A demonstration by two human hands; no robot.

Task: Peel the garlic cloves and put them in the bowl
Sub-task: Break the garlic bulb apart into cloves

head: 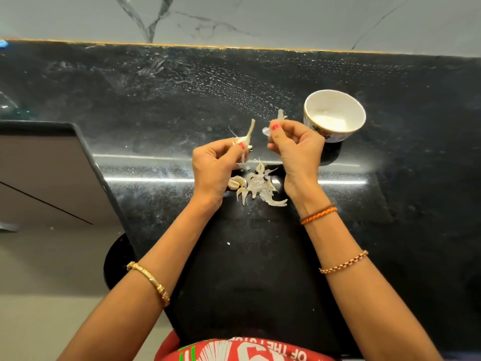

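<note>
Garlic cloves (238,187): three; one bowl (335,114).

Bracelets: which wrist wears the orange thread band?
The right wrist: the orange thread band sits just below the right hand. The chain bracelet lies further down that forearm; the left arm wears a gold bangle.

One head-worn view looks steeply down, close over the black counter (260,100).

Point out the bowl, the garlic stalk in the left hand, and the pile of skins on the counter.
bowl (335,94): head view, on its far white rim.
garlic stalk (251,130): head view, on the stem above the left thumb.
pile of skins (257,185): head view, on its papery middle.
</note>
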